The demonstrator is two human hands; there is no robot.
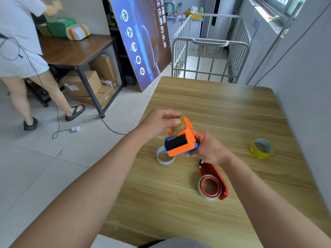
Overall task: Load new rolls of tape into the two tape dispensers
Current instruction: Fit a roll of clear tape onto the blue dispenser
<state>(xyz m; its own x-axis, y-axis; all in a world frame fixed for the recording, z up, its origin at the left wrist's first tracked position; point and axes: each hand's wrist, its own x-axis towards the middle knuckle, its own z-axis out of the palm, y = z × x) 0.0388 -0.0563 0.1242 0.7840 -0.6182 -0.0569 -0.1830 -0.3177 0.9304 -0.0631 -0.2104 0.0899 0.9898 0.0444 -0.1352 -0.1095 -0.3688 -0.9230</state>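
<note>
The left hand's fingertips [172, 120] are curled in and pinch a pale yellowish roll of tape [179, 126] from above, thumb on the near side and the other fingers bent over the top. The left hand [157, 123] itself hangs above the near left part of the table, its forearm running down to the lower left corner.

The roll sits in the upper part of an orange and blue tape dispenser [189, 138], whose black pad faces the camera. The right hand's fingers [190, 154] wrap round the dispenser's rear end from below, with the thumb laid along its top, so the right hand [208, 149] grips it firmly and holds it in the air above the wooden table [215, 108].

Below the dispenser, on the table, stands a bare white tape core [162, 159]. Just under the right wrist lies a red tape dispenser [217, 173] on its side, with a thin white ring of tape [202, 191] around its red hub. Well apart to the right, near the wall, lies a yellow-green roll of tape [259, 154] flat on the tabletop.

Farther off, a second person [19, 51] stands at a dark brown desk [71, 51] with cardboard boxes [84, 83] stacked beneath it. A blue poster board [143, 42] leans beside the desk, and a white metal cage cart [211, 51] stands beyond the table's far edge
</note>
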